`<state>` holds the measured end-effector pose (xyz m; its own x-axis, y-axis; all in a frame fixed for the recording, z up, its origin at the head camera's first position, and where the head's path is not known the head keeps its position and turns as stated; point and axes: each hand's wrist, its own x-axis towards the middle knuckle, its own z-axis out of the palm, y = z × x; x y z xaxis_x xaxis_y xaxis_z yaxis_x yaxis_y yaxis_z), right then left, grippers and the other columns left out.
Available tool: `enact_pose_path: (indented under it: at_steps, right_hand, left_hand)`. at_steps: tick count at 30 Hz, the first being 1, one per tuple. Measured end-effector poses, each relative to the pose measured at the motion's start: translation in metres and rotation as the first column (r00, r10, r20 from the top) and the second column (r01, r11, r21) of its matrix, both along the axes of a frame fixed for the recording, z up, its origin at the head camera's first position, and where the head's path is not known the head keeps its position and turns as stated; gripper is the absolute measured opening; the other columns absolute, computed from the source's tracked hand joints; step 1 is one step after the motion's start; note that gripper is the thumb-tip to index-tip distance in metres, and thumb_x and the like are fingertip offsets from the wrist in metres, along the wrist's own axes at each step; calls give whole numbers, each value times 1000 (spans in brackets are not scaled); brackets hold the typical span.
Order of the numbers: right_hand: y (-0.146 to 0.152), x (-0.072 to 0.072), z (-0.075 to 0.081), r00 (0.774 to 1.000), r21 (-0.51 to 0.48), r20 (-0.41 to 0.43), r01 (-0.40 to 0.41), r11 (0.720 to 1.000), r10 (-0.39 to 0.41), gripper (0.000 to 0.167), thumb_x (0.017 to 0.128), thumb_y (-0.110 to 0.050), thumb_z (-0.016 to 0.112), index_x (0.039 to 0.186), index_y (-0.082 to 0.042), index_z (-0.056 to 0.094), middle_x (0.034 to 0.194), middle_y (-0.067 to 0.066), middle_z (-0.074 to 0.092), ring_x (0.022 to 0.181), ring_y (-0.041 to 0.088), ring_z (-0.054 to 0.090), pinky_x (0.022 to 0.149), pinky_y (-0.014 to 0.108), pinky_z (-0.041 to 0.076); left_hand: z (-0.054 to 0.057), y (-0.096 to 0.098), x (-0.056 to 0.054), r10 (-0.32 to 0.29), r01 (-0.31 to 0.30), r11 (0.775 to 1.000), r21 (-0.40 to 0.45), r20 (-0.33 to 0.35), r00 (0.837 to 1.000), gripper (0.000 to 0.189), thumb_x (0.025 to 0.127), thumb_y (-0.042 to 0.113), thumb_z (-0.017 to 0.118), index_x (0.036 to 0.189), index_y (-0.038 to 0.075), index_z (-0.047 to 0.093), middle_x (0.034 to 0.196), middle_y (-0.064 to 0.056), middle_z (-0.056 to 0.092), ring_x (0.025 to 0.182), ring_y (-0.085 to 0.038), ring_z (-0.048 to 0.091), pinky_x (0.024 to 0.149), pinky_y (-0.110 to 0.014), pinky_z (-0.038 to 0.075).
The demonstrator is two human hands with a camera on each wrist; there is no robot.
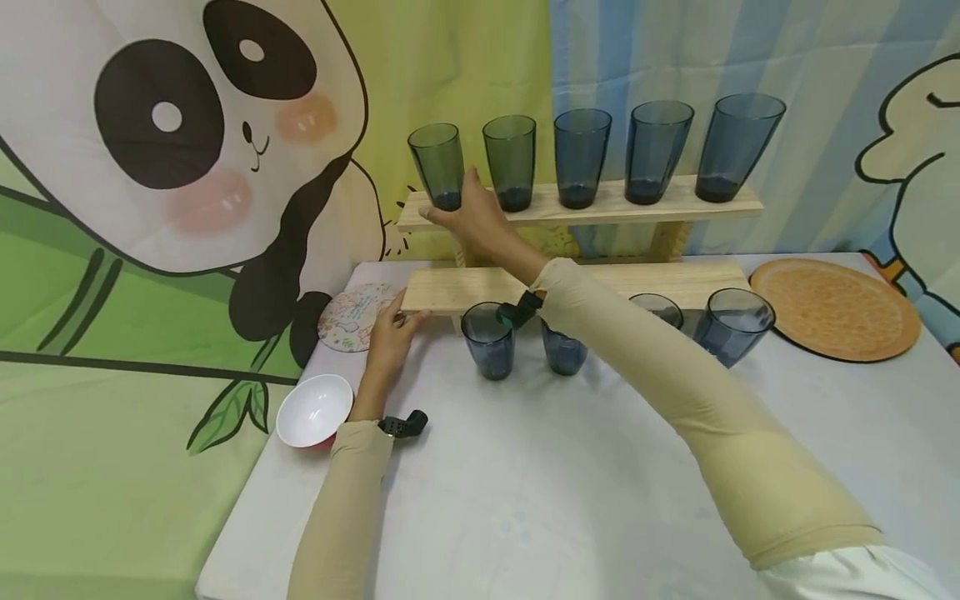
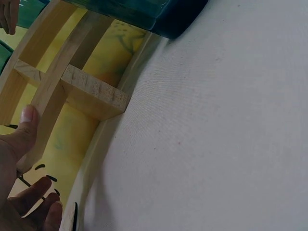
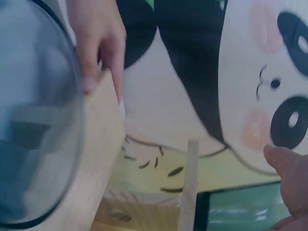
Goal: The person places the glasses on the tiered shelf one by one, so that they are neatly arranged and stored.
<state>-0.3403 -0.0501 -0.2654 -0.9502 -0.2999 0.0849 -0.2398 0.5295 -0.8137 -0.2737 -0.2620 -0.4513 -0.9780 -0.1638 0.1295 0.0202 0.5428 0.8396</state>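
Observation:
A two-tier wooden rack (image 1: 465, 287) stands at the back of the table. At the left end of its lower board, my left hand (image 1: 388, 342) pinches the wood, with the thumb (image 2: 28, 120) on the front edge. My right hand (image 1: 480, 218) reaches up to the upper board, beside the base of the leftmost tinted glass (image 1: 437, 162). Its thumb is extended in front of that glass and a finger points up along the right side. More tinted glasses, such as the blue one (image 1: 581, 154), stand in a row along the upper board.
In front of the rack are several tinted glasses, including one near the left (image 1: 491, 354) and one at the right (image 1: 731, 329). A white bowl (image 1: 313, 410) and a patterned round mat (image 1: 352, 321) lie at left. A round brown board (image 1: 836, 308) lies at right.

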Motion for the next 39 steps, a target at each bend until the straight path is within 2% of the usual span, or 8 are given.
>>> enact_pose_path:
  at_steps: [4,10,15,21,26,29,35,39]
  right_hand:
    - [22,27,-2,994,41,-72,-83,996,85,107,99,-52,71,170,-9,3,174,13,24,155,30,38,123,44,41]
    - [96,67,-4,948,-86,-280,-183,979,153,71,104,-34,70,162,-7,40,162,13,49,148,27,49,122,35,43]
    - [184,89,-15,930,-55,-364,-78,995,53,59,104,-33,69,156,-10,50,155,13,57,144,29,52,121,39,43]
    - [287,113,-41,956,76,-260,164,984,-139,74,102,-46,69,164,-17,39,164,17,45,149,46,43,117,66,39]
    - [344,131,-79,961,142,-122,264,954,-248,91,102,-48,68,170,-12,20,169,27,29,152,56,30,114,76,33]
    - [360,141,-105,954,136,-85,296,945,-286,97,100,-45,72,170,-8,17,169,29,28,151,55,32,118,65,35]
    - [362,152,-144,940,49,-76,338,940,-334,97,96,-38,80,167,-5,24,163,29,38,150,49,37,110,5,37]
    - [355,153,-158,935,22,-66,350,936,-348,88,96,-38,80,161,-1,35,156,28,43,146,52,41,118,23,41]
  left_hand:
    - [-2,0,0,3,-3,1000,21,7,1000,75,100,46,71,165,23,40,167,-13,41,150,-35,45,126,-48,38]
    - [-2,0,3,10,-11,1000,22,8,1000,78,98,49,72,165,25,40,168,-12,40,150,-35,45,126,-48,37]
    - [-2,1,5,5,-5,1000,22,1,1000,78,98,48,72,165,24,39,168,-15,38,151,-37,44,126,-48,37]
    - [1,2,7,13,-13,1000,18,9,1000,80,97,49,73,164,21,40,168,-16,37,149,-37,46,124,-49,39]
    - [2,2,6,14,-14,1000,5,22,1000,80,97,52,72,165,23,39,168,-14,37,149,-36,45,125,-51,38]
    - [3,1,5,14,-14,1000,11,23,1000,80,97,51,72,165,23,40,168,-13,39,149,-36,46,124,-52,38]
    - [2,0,3,11,-11,1000,17,5,1000,79,98,48,72,165,21,39,167,-12,41,147,-36,46,124,-52,39]
    - [1,1,1,3,-3,1000,12,0,1000,79,99,48,71,165,21,38,168,-11,40,148,-36,46,124,-52,38]
